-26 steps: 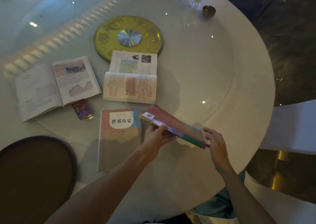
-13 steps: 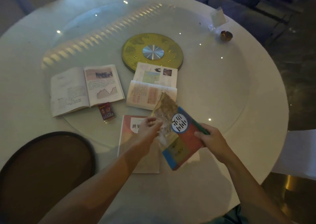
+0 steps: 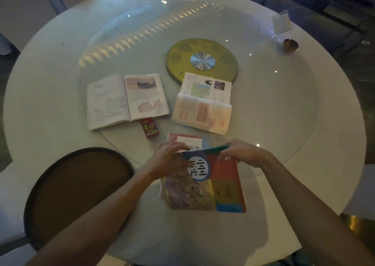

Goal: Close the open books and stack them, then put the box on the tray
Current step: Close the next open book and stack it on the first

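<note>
A closed colourful book (image 3: 219,188) lies over another closed book (image 3: 183,139), whose far edge still shows. My left hand (image 3: 169,158) grips the colourful book's far left corner and my right hand (image 3: 242,154) grips its far right corner. Two open books rest further out: one with a graph page (image 3: 125,100) to the left, one with red print (image 3: 203,105) in the middle. A small red box (image 3: 149,127) lies between the graph book and the stack. The dark round tray (image 3: 77,188) sits at the near left.
A gold turntable disc with a silver hub (image 3: 202,60) marks the centre of the round white table (image 3: 304,113). A small dark bowl (image 3: 290,45) and a clear card stand (image 3: 281,23) sit at the far right edge.
The colourful book, held tilted in the air, has been turned over and brought down flat onto the closed book. Both hands moved with it toward the left.
</note>
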The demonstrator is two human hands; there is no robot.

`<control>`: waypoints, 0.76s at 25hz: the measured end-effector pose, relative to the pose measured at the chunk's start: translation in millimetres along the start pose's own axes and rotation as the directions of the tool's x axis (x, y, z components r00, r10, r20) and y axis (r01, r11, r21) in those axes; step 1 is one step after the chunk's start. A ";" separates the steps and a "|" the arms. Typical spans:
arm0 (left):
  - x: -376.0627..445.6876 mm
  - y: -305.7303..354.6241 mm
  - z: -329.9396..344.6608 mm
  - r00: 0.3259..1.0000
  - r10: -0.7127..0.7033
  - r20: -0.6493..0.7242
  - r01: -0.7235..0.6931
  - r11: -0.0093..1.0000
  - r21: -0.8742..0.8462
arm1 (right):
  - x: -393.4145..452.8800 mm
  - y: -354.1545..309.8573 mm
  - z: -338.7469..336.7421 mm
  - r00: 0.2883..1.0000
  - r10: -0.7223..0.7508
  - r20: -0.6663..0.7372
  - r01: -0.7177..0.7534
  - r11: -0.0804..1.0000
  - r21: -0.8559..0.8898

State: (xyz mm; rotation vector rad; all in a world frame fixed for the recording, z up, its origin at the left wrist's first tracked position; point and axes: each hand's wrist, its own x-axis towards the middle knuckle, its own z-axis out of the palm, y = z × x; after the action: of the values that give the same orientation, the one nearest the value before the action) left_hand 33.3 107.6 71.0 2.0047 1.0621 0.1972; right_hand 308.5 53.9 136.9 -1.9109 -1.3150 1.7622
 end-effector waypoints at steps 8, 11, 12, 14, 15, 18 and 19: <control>-26.1 -15.5 -1.3 0.952 -0.245 0.184 0.297 0.591 -0.750 | 21.5 -3.5 34.3 0.833 -0.053 -0.550 0.064 0.998 0.001; -21.5 -20.6 2.3 0.923 -0.294 0.249 0.343 0.331 -0.879 | 24.2 42.1 56.2 0.859 0.216 -0.464 -0.028 0.925 0.378; -18.1 -22.6 2.5 0.914 -0.301 0.273 0.357 0.272 -0.894 | 25.3 54.4 69.9 0.912 0.261 -0.316 -0.073 0.862 0.502; -13.5 -25.9 3.2 0.892 -0.310 0.329 0.397 0.191 -0.898 | 30.6 72.3 96.9 0.972 0.216 -0.089 -0.107 0.753 0.650; -12.9 -27.4 4.4 0.880 -0.311 0.360 0.422 0.161 -0.892 | 34.3 76.8 107.7 0.984 0.171 -0.048 -0.087 0.698 0.711; -12.8 -35.3 14.1 0.846 -0.378 0.376 0.455 0.146 -0.878 | 45.8 75.8 123.8 0.957 0.232 -0.171 0.005 0.579 0.816; -11.7 -40.1 20.6 0.835 -0.432 0.339 0.446 0.173 -0.878 | 49.5 75.6 124.2 0.927 0.283 -0.246 0.030 0.597 0.801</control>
State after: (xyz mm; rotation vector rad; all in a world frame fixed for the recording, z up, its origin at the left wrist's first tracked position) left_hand 11.3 98.2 31.0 0.5354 1.0827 0.3832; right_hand 226.2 -2.0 20.0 -1.6486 -0.1491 1.5464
